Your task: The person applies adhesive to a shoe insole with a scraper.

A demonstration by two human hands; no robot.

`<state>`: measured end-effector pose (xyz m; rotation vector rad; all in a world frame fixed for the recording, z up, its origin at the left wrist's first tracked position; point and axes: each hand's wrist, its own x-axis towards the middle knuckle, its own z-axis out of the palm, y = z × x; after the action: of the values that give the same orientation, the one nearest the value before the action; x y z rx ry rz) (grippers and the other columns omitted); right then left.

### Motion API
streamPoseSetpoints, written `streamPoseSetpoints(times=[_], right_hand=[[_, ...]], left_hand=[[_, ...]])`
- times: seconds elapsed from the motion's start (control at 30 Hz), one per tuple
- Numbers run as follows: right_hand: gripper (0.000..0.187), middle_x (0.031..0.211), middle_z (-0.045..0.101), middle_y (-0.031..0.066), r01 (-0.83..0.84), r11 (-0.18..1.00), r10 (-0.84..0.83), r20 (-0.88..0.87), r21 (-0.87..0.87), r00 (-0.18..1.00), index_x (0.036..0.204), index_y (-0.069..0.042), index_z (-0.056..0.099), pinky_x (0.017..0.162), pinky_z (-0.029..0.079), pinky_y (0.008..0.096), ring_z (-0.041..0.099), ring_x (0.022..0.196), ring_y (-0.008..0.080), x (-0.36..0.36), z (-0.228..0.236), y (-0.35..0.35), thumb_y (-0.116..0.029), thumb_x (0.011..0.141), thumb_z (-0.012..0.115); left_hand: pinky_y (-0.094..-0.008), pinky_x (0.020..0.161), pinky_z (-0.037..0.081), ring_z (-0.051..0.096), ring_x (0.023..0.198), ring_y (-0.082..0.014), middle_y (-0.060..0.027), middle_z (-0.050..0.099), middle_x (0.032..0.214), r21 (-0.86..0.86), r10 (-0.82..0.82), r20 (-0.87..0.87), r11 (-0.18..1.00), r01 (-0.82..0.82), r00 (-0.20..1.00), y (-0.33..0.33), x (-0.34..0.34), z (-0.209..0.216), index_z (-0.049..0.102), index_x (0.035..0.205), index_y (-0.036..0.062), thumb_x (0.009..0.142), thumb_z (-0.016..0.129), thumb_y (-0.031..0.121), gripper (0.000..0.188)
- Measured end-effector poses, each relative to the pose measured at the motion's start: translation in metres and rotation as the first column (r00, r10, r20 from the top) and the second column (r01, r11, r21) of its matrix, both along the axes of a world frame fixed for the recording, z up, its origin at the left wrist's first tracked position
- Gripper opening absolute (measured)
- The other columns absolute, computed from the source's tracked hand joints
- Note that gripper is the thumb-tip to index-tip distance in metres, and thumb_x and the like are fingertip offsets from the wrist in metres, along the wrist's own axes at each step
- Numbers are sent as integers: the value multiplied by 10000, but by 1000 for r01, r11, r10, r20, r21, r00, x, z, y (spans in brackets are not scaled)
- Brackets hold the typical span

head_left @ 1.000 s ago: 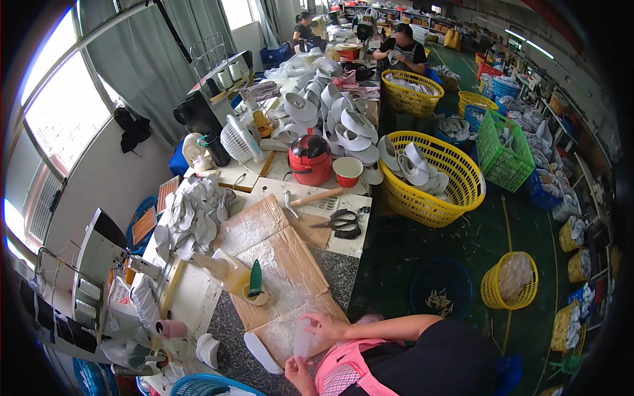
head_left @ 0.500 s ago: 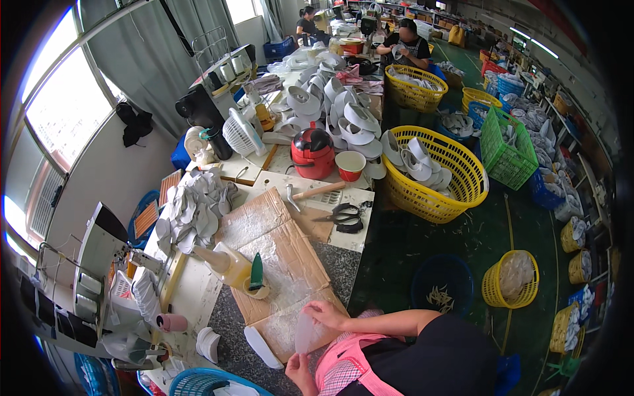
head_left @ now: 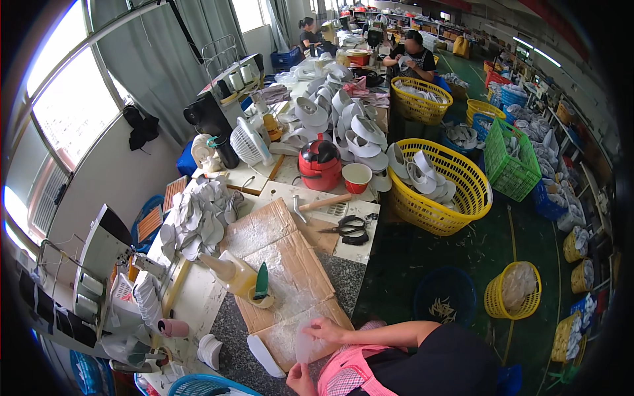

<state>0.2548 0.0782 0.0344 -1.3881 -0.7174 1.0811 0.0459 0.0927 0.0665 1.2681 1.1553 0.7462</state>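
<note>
My right hand (head_left: pixel 327 330) pinches the upper end of a thin, translucent white curved strip (head_left: pixel 306 344). Its lower end is between the fingers of my left hand (head_left: pixel 300 379). The strip is held up over floury-looking brown cardboard (head_left: pixel 290 254). Beside it, at the cardboard's lower left edge, lies a white curved piece (head_left: pixel 265 356). Farther up the cardboard, a cone-tipped bottle (head_left: pixel 231 272) of yellowish liquid stands next to a small cup (head_left: pixel 261 300) with a green spatula-like tool (head_left: pixel 262 280) in it.
A hammer (head_left: pixel 323 203) and black-handled scissors (head_left: pixel 350 228) lie beyond the cardboard. Piled white visor pieces (head_left: pixel 198 214) are left, near sewing machines. A red pot-like appliance (head_left: pixel 319 165) stands farther back. Yellow baskets (head_left: pixel 456 221) sit at right; co-workers sit far off.
The whole view has shifted slightly, so the scene sits a little lower in the picture. Both hands keep their hold on the strip, which now shows a broader face.
</note>
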Motion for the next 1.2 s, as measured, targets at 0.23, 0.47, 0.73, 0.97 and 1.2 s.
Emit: streamPoseSetpoints(times=[0.23, 0.47, 0.73, 0.97, 1.2], right_hand=[[215, 799, 663, -2, 218, 976, -217, -60, 24, 974, 1014, -6, 709, 567, 483, 239, 572, 633, 60, 10, -4, 10, -207, 982, 642], [249, 815, 667, 13, 115, 993, -117, -79, -30, 990, 1029, -4, 708, 584, 477, 232, 583, 662, 62, 23, -7, 20, -233, 995, 618], [423, 975, 614, 64, 35, 998, -42, 123, 59, 992, 1248, -23, 611, 643, 509, 257, 577, 698, 106, 56, -1, 69, -327, 961, 673], [783, 1218, 513, 152, 138, 989, -145, 489, 50, 860, 1448, -49, 383, 816, 543, 359, 595, 1012, 235, 68, 13, 154, -338, 843, 788], [690, 1158, 586, 168, 463, 863, -491, 554, 202, 672, 1327, -58, 450, 873, 520, 399, 621, 990, 295, 73, -16, 187, -279, 789, 821]], left_hand=[[-294, 663, 525, 607, 724, -139, -79, 674, 831, -134, 5, 83, 991, 6, 997, 3, -3, -15, 663, 1052, -84, 971, 679, 153, 251], [-289, 677, 513, 592, 770, -140, -74, 667, 883, -131, 41, 99, 991, -27, 994, 2, -5, -28, 658, 1017, -46, 981, 666, 179, 228], [-326, 674, 505, 582, 739, -172, -85, 647, 851, -130, 51, 140, 991, -33, 989, -2, -8, -28, 639, 1002, -17, 957, 677, 167, 193], [-234, 638, 508, 603, 685, -85, -26, 665, 870, -212, 25, 149, 977, 7, 989, 7, -13, -47, 618, 1040, 19, 984, 649, 113, 114], [-253, 678, 538, 627, 755, -100, -37, 675, 917, -261, 36, 165, 965, 8, 986, 3, -23, -56, 628, 1058, 8, 969, 664, 111, 141]])
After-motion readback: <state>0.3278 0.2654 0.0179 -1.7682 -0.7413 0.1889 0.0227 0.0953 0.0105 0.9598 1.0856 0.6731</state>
